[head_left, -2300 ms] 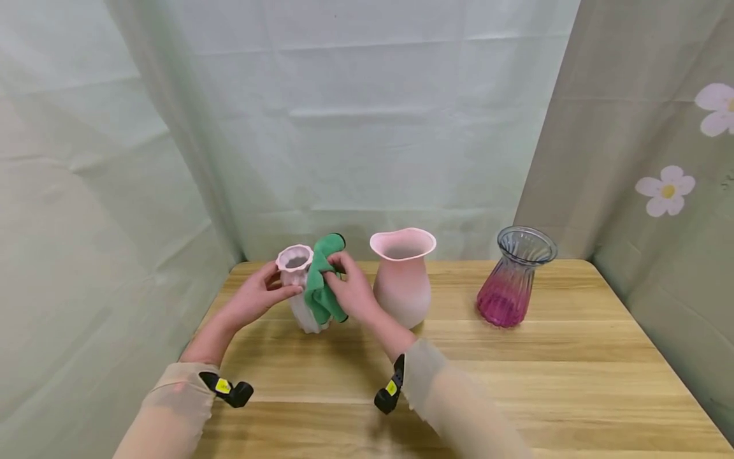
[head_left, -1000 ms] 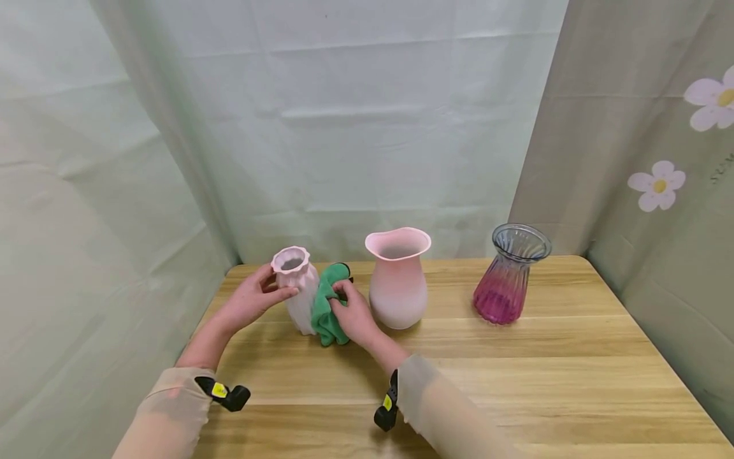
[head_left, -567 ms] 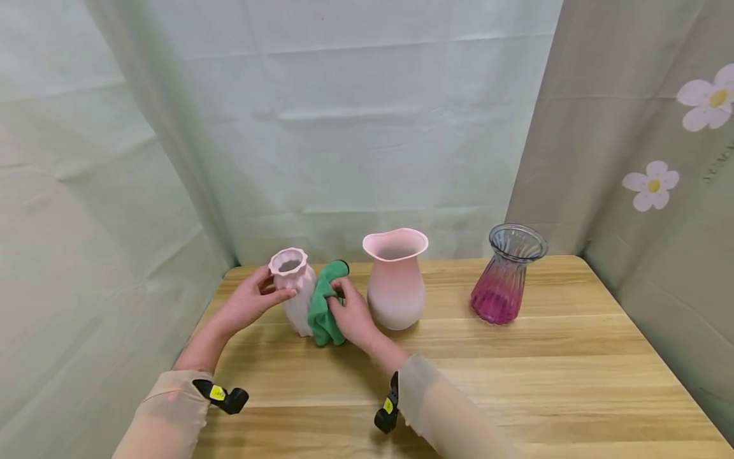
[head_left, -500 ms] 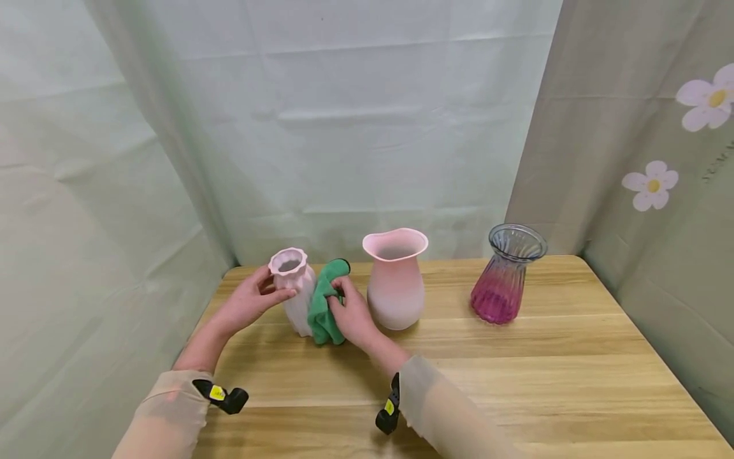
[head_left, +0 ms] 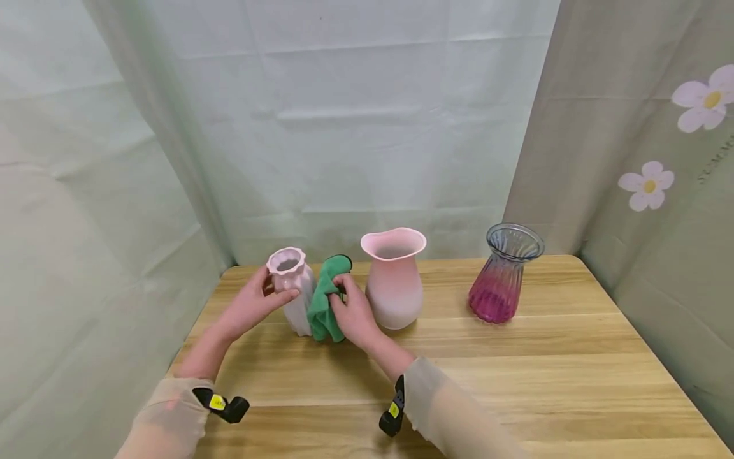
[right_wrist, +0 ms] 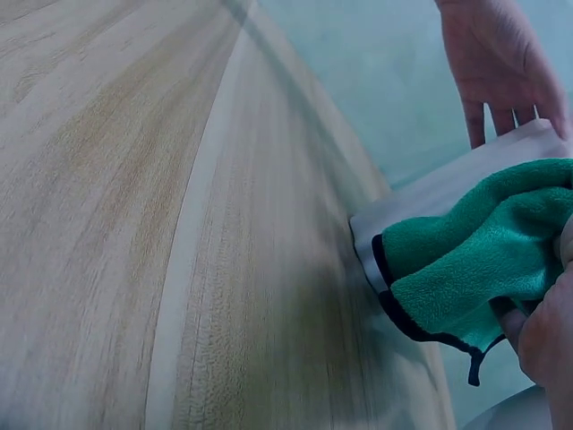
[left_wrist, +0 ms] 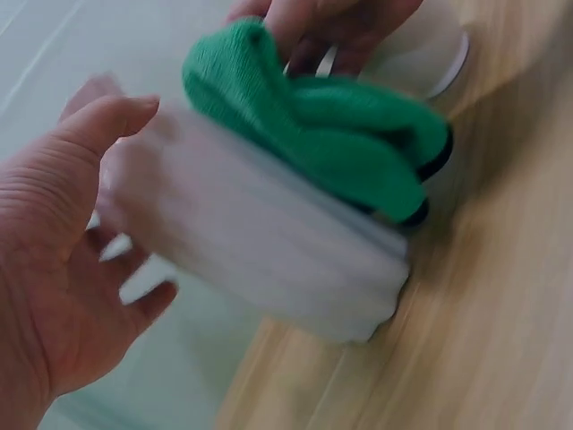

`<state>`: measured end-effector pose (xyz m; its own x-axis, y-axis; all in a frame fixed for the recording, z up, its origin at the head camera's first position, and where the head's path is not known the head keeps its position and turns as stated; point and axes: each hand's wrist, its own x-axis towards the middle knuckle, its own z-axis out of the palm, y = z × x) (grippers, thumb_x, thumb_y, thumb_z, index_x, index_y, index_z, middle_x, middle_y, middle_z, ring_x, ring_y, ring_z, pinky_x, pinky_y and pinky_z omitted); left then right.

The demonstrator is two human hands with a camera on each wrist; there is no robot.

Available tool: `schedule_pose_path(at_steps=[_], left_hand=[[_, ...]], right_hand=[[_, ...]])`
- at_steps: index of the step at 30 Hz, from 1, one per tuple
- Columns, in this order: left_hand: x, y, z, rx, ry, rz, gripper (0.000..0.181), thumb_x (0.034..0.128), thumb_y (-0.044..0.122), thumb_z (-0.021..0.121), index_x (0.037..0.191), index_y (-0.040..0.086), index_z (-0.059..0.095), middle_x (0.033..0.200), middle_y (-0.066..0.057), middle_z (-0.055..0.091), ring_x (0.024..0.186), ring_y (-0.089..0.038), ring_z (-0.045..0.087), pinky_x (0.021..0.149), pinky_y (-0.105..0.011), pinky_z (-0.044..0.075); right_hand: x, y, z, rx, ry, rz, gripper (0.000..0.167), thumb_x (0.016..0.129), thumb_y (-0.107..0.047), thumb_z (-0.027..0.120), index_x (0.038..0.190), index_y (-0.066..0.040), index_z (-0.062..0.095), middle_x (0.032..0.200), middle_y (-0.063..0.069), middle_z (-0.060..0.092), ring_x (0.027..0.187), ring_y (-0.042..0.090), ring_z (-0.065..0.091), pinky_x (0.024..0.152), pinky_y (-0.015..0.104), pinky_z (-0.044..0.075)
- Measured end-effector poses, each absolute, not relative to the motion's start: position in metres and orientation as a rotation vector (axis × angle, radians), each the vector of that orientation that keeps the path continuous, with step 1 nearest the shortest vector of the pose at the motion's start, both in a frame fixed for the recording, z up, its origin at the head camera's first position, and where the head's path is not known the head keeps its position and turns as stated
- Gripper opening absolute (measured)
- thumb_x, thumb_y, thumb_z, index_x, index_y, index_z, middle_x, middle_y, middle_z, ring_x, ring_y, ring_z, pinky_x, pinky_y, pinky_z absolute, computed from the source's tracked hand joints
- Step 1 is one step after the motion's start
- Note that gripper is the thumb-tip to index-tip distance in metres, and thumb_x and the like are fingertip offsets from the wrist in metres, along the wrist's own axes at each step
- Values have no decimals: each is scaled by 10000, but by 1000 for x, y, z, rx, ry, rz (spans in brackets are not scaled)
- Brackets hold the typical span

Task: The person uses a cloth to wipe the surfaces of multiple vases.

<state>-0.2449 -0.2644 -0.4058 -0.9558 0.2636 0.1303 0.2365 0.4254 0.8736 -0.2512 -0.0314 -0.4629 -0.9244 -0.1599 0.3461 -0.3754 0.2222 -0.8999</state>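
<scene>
The small pale pink, ribbed vase [head_left: 299,312] stands at the table's left, its scalloped mouth facing up. Around its neck my left hand [head_left: 252,305] curls, thumb in front and fingers behind. My right hand [head_left: 354,313] pinches a green cloth [head_left: 322,309] with dark edging, which lies against the vase's right side. In the left wrist view the cloth [left_wrist: 313,134] covers part of the ribbed vase [left_wrist: 260,233], and my left thumb and fingers [left_wrist: 143,305] are on either side of its neck. In the right wrist view the cloth [right_wrist: 483,260] hangs over the vase's side, bunched in my fingers.
A larger pink-to-white vase [head_left: 394,287] with a wavy rim stands just right of my right hand. Farther right is a ribbed glass vase [head_left: 497,287], grey above and magenta below. All stand on a wooden table [head_left: 516,382] with cloth curtains [head_left: 367,127] behind and beside it.
From its place high on the vase, the cloth went down to the lower side and has since risen slightly with my right hand. My left hand stays at the neck. The view has shifted a little.
</scene>
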Motion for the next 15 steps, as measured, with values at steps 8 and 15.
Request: schedule_pose_path(at_steps=[8, 15], left_hand=[[-231, -239, -409, 45, 2889, 1633, 1009, 900, 449, 785, 1574, -18, 197, 1542, -258, 257, 1401, -425, 333, 1097, -592, 379], [-228, -227, -416, -110, 2993, 1623, 1030, 837, 528, 822, 1513, -28, 277, 1463, -245, 311, 1292, -377, 403, 1009, -499, 428]], right_hand=[[-253, -30, -463, 517, -2320, 1799, 150, 1026, -111, 593, 1173, -122, 567, 1232, 39, 636, 1240, 217, 592, 1027, 387, 495], [-254, -29, -463, 518, -2328, 1805, 149, 1030, -120, 591, 1177, -132, 566, 1240, 34, 632, 1251, 217, 588, 1021, 394, 503]])
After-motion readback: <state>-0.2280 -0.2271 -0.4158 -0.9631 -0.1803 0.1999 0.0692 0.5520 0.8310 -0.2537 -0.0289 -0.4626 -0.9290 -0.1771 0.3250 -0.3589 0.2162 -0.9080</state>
